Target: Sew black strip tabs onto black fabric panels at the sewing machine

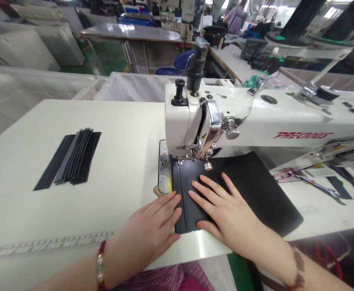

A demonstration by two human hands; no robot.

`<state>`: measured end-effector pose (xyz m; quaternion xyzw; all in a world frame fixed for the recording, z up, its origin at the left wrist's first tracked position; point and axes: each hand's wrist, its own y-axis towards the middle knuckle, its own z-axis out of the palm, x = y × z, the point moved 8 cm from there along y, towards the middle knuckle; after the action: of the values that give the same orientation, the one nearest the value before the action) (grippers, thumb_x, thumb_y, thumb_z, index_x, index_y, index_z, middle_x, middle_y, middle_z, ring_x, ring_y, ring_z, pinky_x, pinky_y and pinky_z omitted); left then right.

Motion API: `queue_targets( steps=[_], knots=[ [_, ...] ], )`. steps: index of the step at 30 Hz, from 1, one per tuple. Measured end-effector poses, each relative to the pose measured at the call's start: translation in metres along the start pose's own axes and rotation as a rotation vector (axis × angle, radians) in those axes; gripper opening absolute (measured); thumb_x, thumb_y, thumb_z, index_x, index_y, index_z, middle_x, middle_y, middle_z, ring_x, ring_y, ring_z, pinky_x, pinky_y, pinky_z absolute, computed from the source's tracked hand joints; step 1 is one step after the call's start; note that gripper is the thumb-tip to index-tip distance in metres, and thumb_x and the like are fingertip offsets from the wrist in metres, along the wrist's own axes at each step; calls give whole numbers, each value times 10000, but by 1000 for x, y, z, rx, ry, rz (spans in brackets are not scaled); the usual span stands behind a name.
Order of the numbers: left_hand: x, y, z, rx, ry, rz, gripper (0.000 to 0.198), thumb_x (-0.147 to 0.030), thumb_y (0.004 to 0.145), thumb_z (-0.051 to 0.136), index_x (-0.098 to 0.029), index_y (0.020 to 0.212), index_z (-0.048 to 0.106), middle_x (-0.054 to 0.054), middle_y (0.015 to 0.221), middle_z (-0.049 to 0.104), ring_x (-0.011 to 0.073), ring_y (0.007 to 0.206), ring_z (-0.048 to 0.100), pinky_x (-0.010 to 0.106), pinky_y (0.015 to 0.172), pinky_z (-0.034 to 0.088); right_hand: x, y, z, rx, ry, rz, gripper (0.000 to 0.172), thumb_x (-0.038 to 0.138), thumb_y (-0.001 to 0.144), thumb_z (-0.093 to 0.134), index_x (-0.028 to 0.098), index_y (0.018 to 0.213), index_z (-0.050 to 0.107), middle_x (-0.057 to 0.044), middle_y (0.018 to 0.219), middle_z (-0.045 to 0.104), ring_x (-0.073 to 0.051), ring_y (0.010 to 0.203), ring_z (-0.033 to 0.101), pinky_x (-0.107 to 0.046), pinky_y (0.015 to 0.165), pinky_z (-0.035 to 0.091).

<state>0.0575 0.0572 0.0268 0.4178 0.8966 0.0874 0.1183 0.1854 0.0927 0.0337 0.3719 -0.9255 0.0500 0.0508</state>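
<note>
A black leather-like panel (255,190) lies under the presser foot (180,161) of a white sewing machine (255,117). Along the panel's left edge runs a raised strip with straight lines. My left hand (151,230) rests at that edge, its fingertips touching the strip and its fingers stretched out side by side. Spread flat on the panel, my right hand (225,208) presses it right of the strip, thumb near the front edge. Neither hand grips anything. The needle tip is too small to make out.
Several black strips (73,157) lie stacked on the table (122,161) at left. A printed ruler scale (52,244) runs along the front. Pink-handled snips (286,175), a wrench-like tool (319,186) and dark scraps (340,188) lie at right. Another person (236,18) is far behind.
</note>
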Motion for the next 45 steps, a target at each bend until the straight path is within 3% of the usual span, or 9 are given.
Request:
queue_targets(
  steps=[8,16,26,41,45],
  knots=[
    [1,2,-3,-25,10,1,301,-280,918,496,-86,1109,623,169,1281,570,305,1201,528,421,941,531,-4,0,-2,-37,8,6,517,444,893,555,293,1374,444,-8,1470,386,-275,1378,278,-627,1115,117],
    [2,7,-9,-48,50,27,300,-290,933,467,-94,1074,646,150,1250,599,283,1159,568,389,912,549,-8,3,-1,-14,35,13,524,477,887,559,302,1369,451,-6,1464,396,-270,1377,282,-609,1124,95],
    [16,12,-4,-63,37,13,319,-310,944,462,-96,1104,638,149,1267,585,291,1182,542,421,919,541,-19,16,-1,-7,31,16,530,531,905,498,315,1383,426,12,1476,380,-257,1381,266,-589,1133,49],
    [37,25,1,-46,33,49,319,-233,912,504,-33,1134,616,215,1292,538,329,1216,501,446,937,533,-35,36,-8,-50,-10,9,586,508,862,585,269,1379,448,-59,1346,533,-276,1325,354,-550,1126,128],
    [42,29,1,-39,44,56,320,-225,905,515,-25,1136,609,221,1289,536,330,1218,497,448,936,534,-38,41,-7,-56,-28,20,573,506,878,567,266,1383,442,-66,1317,559,-271,1296,400,-537,1130,97]
  ],
)
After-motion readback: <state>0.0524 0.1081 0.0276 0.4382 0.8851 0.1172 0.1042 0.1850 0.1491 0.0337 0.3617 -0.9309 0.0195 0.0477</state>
